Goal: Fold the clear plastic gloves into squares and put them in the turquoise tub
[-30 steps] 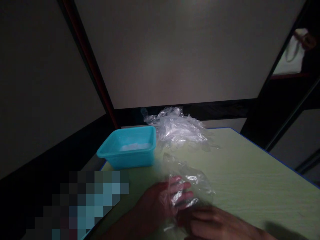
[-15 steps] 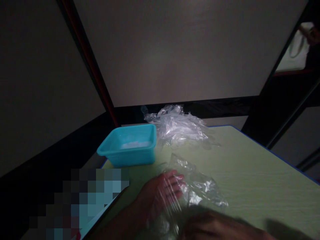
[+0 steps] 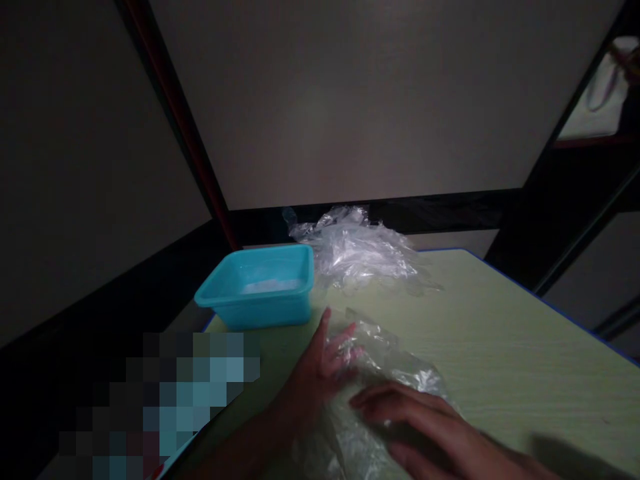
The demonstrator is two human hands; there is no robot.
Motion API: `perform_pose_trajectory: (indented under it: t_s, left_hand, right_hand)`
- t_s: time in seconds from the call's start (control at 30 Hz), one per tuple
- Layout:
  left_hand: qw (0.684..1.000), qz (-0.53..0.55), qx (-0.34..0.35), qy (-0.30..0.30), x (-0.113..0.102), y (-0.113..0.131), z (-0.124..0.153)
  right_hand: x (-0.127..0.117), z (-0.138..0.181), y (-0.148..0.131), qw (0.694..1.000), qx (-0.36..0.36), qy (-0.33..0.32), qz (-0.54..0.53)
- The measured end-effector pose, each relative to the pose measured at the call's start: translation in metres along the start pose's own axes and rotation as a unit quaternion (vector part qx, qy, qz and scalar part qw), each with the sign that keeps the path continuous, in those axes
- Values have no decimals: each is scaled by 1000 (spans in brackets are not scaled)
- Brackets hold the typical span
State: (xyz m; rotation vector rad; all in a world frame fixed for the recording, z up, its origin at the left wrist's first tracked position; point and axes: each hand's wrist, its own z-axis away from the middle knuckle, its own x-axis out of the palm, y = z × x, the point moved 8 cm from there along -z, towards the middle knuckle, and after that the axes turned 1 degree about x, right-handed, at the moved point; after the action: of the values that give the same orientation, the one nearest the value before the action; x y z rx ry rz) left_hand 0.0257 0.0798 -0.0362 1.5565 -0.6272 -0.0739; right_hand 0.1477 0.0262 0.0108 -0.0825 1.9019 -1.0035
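A thin, crumpled piece of clear plastic film [image 3: 407, 367] lies on the table in front of me; I cannot tell whether it is a bag. My left hand [image 3: 330, 357] is at its left side, thumb raised and fingers spread, with the fingers showing through the film. From the lower right my right hand [image 3: 425, 420] reaches over the near part of the film. Its fingers are apart and slightly bent, and the fingertips are close to the film or touching it. No firm grip shows in either hand.
A turquoise plastic basin [image 3: 260, 313] with something whitish inside stands at the table's back left. Beside it is a heap of clear plastic [image 3: 357, 250]. The pale table [image 3: 505, 327] has a blue edge. Behind it rises a grey panel [image 3: 370, 107]. A blurred-out patch covers the lower left.
My left hand has turned, its thumb now lifted and its fingers spread. The right hand has risen farther into view over the film, its fingers now apart. The film has shifted between them.
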Motion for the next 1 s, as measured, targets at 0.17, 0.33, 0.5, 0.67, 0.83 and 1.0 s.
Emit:
perform_pose_trajectory:
  t_s: [0.17,0.33,0.5,0.67,0.83,1.0]
  left_hand:
    - [857,-454,203,138,7,46,25]
    - [633,-651,405,104,52,76,51]
    - [651,-703,286,9,59,51,37]
    - [657,-736,147,-70,44,17,29]
    - [655,-742,106,-97,36,7,31]
    - [651,-746,66,-122,36,4,32]
  right_hand:
    - [6,-20,-11,991,-38,-43,119]
    - [13,-33,-38,977,-74,-107,170]
    - [16,-30,-23,983,-6,-88,160]
    - [18,-28,-10,980,35,-116,155]
    - [10,-26,7,983,45,-118,137]
    - [-5,-25,36,977,62,-85,184]
